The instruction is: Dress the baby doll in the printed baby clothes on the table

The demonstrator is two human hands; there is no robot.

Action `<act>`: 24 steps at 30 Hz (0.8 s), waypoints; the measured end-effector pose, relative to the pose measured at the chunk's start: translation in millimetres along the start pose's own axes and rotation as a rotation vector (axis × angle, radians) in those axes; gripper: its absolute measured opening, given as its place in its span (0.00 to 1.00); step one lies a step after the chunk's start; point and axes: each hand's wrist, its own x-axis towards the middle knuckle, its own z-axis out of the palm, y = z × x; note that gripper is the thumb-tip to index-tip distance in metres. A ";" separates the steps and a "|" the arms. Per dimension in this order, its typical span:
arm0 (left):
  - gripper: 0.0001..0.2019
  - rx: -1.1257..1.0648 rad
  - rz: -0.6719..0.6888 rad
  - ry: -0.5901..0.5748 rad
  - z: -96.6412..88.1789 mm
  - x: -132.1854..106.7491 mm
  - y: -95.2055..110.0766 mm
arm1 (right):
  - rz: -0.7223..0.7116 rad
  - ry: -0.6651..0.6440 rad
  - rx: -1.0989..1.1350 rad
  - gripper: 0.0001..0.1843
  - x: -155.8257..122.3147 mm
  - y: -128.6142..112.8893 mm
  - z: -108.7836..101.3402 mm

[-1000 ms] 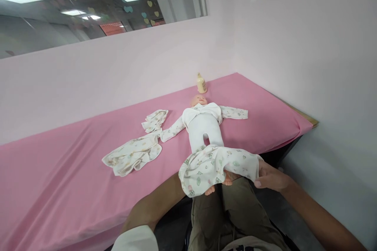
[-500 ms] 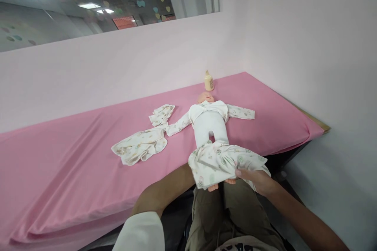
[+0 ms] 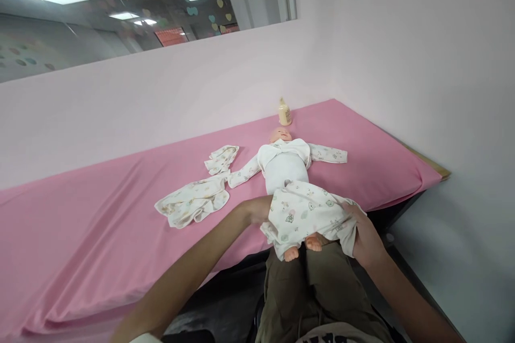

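A baby doll (image 3: pixel 285 167) lies on its back, its head toward the wall and its feet at the bed's near edge. Patterned white baby pants (image 3: pixel 308 211) cover its legs, with both bare feet poking out below. My right hand (image 3: pixel 365 236) grips the pants' right side, thumb on top of the fabric. At the opposite side, my left hand (image 3: pixel 260 210) holds the upper edge, its fingers mostly hidden behind the cloth. The doll's patterned top is bunched up on its chest, leaving the white belly bare.
The pink-sheeted bed (image 3: pixel 120 225) runs along the wall. Left of the doll lie a crumpled patterned garment (image 3: pixel 195 202) and a smaller folded cloth (image 3: pixel 222 159). A cream pump bottle (image 3: pixel 285 112) stands behind the doll's head.
The pants have moved up the doll's legs, over the gap between the thighs. My left hand has risen into view from beneath the cloth, and my right hand has shifted up slightly.
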 end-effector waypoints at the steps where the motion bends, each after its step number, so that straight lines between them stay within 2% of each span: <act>1: 0.11 -0.031 -0.012 -0.045 -5.1 -6.6 2.8 | 0.010 -0.013 0.011 0.12 0.0 1.5 -1.2; 3: 0.11 -0.148 0.035 -0.108 -13.1 -17.5 7.2 | 0.030 -0.063 0.024 0.16 -2.9 6.4 -0.9; 6: 0.13 -0.302 0.177 -0.104 -13.3 -30.1 8.6 | 0.099 -0.131 0.025 0.20 -12.0 17.9 6.5; 8: 0.15 -0.270 0.196 -0.091 -4.0 -37.2 6.7 | 0.171 -0.134 0.028 0.22 -18.8 26.3 15.3; 13: 0.18 -0.097 0.108 -0.077 26.1 -49.3 0.1 | 0.277 -0.213 0.058 0.25 -28.4 39.9 37.3; 18: 0.20 -0.009 0.099 0.054 29.1 -55.2 -3.4 | 0.271 -0.183 0.031 0.19 -27.3 44.6 46.8; 21: 0.20 0.059 0.137 0.175 26.9 -56.7 -4.8 | 0.220 -0.224 0.078 0.17 -22.8 46.7 48.6; 24: 0.19 0.110 0.164 0.280 26.8 -53.2 -7.1 | 0.264 -0.265 0.101 0.17 -18.1 48.7 50.9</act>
